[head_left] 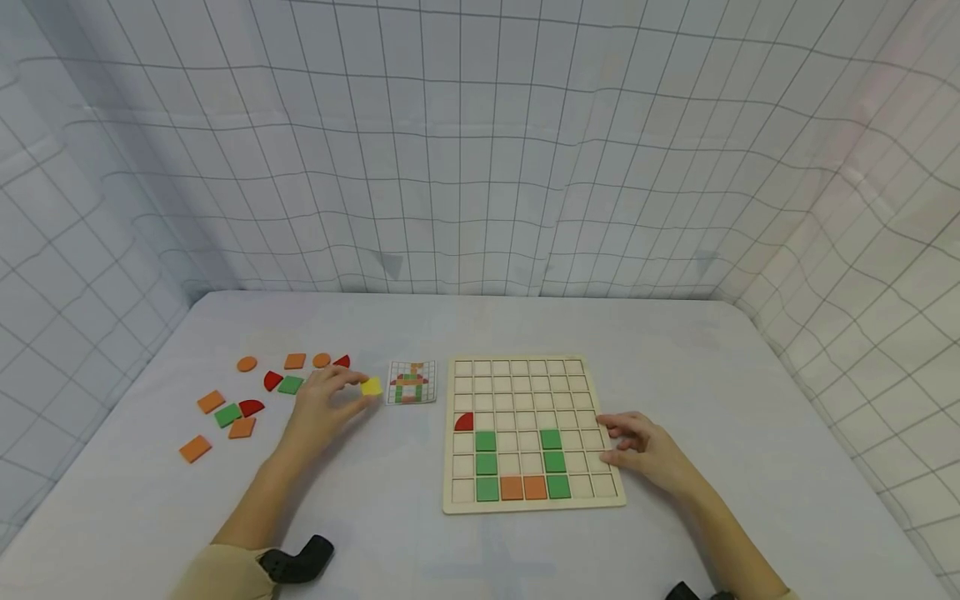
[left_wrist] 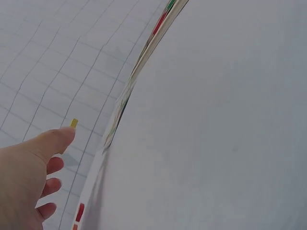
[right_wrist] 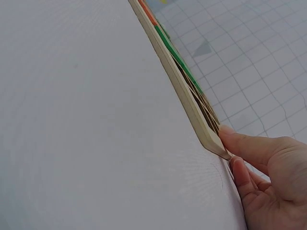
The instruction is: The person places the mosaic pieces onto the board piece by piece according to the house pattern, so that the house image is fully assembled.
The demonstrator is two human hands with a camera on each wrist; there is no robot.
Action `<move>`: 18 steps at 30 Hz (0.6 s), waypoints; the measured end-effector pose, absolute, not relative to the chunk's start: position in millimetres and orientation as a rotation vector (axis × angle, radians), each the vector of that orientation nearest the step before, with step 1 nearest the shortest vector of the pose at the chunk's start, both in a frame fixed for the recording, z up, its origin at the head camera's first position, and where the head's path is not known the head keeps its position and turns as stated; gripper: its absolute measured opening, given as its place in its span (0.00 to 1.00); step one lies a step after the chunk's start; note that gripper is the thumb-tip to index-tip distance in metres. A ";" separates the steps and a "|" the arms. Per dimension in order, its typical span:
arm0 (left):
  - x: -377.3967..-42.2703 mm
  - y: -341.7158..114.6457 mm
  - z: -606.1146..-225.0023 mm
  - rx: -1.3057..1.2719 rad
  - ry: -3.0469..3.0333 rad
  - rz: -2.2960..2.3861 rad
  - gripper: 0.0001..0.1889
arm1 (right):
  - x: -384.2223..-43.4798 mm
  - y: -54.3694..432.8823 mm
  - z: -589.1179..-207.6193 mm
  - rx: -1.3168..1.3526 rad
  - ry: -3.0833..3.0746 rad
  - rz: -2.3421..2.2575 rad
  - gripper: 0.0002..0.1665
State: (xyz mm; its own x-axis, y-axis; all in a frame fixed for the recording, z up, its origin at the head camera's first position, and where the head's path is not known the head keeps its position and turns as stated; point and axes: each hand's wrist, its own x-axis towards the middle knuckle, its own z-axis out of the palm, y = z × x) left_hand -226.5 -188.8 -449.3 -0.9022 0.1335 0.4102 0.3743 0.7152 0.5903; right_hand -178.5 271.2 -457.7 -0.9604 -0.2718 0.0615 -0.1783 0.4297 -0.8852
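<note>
My left hand pinches a small yellow tile between thumb and fingertips, just left of a small printed pattern card. In the left wrist view the tile's edge pokes out past the thumb. A pale wooden grid board lies right of the card. Set in its cells are one red quarter-round tile, two columns of green tiles and two orange squares between them at the bottom. At the board's right edge my right hand holds the rim, thumb and index finger lapping onto it.
Loose tiles lie scattered at the left: orange squares, orange discs, green pieces and red quarter-rounds. A white cloth covers the table, with grid-patterned curtains behind and at both sides.
</note>
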 end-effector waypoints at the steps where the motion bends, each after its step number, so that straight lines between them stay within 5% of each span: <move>1: -226.4 -183.8 -449.1 -0.413 -2.584 -0.999 0.15 | -178.5 271.1 -457.6 -0.405 2.579 -1.579 0.31; 18: -221.2 -97.3 -454.9 -0.715 -2.522 -0.980 0.14 | -178.5 270.4 -456.1 -0.434 2.554 -1.614 0.31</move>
